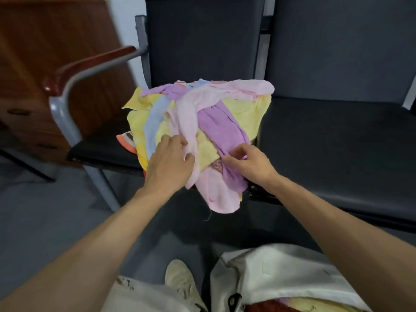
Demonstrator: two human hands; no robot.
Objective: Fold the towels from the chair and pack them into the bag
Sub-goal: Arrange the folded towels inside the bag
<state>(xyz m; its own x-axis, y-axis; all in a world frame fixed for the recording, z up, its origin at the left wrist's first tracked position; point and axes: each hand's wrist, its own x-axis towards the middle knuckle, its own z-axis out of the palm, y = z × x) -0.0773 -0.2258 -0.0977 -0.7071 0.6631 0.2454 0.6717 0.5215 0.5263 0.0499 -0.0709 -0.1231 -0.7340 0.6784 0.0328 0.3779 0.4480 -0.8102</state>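
The task looked barely begun: the towels (202,122) lay in one tangled, unfolded heap on the black seat of the chair (101,152), with a pale pink towel (191,109) draped across the top, a purple towel (222,129) twisted beneath it, and yellow (243,111) and light blue (155,115) ones caught underneath; none of the heap showed a neat fold. Low in the view, by the person's knee, sat a white cloth bag (281,273), well apart from the heap, and a sliver of yellow and purple showed at its mouth, which may have been towels already packed, though too little of it was in frame to be sure. Nearly all the folding and packing therefore seemed left to do. The left hand (168,163) rested on the near side of the heap, its grip half closed, the thumb and curled fingers pinching a fold of the pink towel. The right hand (249,163) had its grip nearly closed, thumb and forefinger nipping the near edge of the purple towel, the other fingers loosely bent above the cloth. By my reading, the step in hand was teasing one towel free of the tangle.
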